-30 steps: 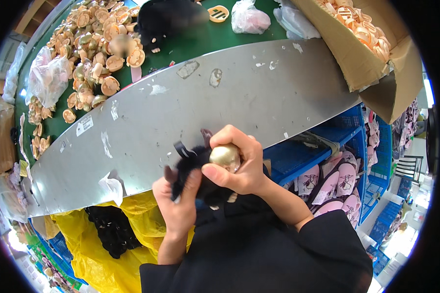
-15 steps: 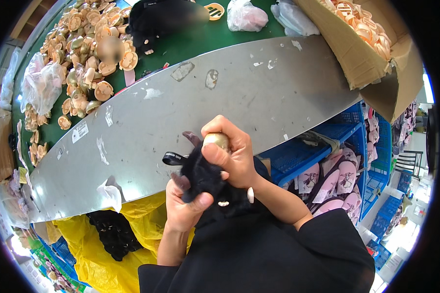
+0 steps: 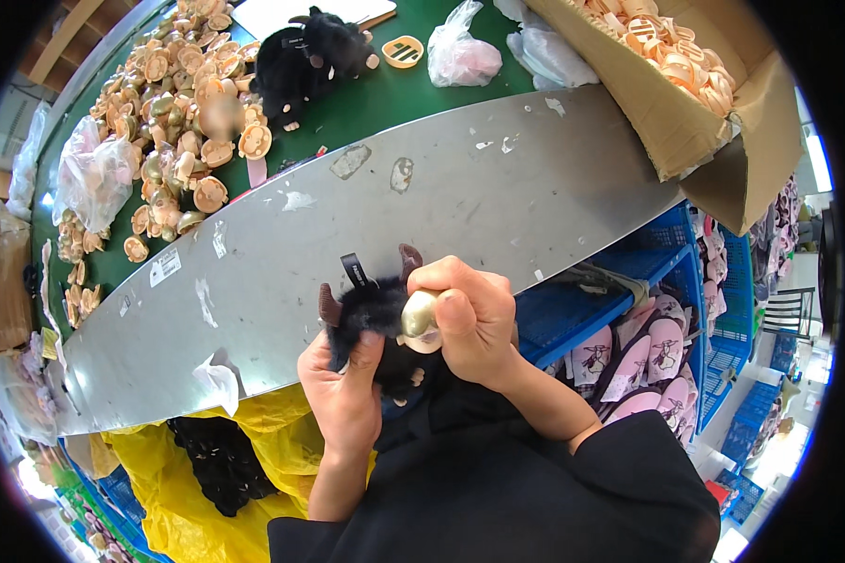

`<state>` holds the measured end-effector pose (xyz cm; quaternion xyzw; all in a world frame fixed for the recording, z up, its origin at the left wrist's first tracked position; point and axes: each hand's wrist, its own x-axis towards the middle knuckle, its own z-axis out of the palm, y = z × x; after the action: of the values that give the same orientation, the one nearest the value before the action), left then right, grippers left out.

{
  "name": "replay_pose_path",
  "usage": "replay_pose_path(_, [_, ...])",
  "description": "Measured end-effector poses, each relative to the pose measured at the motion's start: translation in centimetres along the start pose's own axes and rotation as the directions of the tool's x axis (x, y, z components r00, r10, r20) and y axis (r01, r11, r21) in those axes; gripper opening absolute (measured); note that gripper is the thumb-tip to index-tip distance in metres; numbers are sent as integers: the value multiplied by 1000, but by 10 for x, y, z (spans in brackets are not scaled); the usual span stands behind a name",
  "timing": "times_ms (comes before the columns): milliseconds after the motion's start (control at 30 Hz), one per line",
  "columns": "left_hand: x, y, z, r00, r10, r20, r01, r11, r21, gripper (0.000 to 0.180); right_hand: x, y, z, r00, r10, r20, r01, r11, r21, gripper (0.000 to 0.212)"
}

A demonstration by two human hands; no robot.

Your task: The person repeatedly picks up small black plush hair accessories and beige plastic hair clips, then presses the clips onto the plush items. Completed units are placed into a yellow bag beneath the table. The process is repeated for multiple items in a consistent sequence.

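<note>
Above the near edge of the metal ledge (image 3: 300,244), my left hand (image 3: 345,394) grips a black plush toy (image 3: 366,311) between thumb and fingers. The toy has two brown horns and a black ribbon loop sticking up. My right hand (image 3: 483,324) pinches a rounded plastic piece (image 3: 421,314), shiny gold on top and peach below, against the side of the toy's head. Whether the piece is fixed to the fur cannot be made out. Part of the toy's body hangs below, dark against my black clothing.
Peach and gold plastic pieces (image 3: 164,122) lie heaped on the green surface (image 3: 376,98) at the far left. Black plush (image 3: 300,61) sits beside them. At the right stand a cardboard box (image 3: 620,94) of peach parts and blue crates (image 3: 573,324) with pink slippers. A yellow bag (image 3: 296,450) hangs near left.
The toy has turned so both horns and the ribbon loop point up. My right hand has shifted slightly right and down, showing more of the gold piece. My view has shifted slightly.
</note>
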<state>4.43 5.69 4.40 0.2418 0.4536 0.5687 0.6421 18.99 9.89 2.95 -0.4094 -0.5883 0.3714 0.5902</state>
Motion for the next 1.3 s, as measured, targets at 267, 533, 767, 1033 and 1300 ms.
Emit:
replay_pose_path(267, [-3, 5, 12, 971, 240, -1, -229, 929, 290, 17, 2, -1, -4, 942, -335, 27, 318, 862, -395, 36])
replay_pose_path(533, [-3, 2, 27, 938, 341, 67, -343, 875, 341, 16, 9, -9, -7, 913, -406, 47, 351, 721, -597, 19])
replay_pose_path(767, [13, 8, 21, 990, 139, 13, -137, 955, 262, 21, 17, -6, 5, 961, -269, 64, 244, 716, -654, 19])
replay_pose_path(1033, [22, 25, 6, 997, -16, 70, 3, 984, 180, 20, 12, -2, -23, 842, 435, 320, -509, 838, 200, 61])
replay_pose_path(1300, [15, 24, -1, 969, -20, 246, -28, 981, 191, 20, -3, 20, -32, 473, 476, 742, -881, 261, 394, 88])
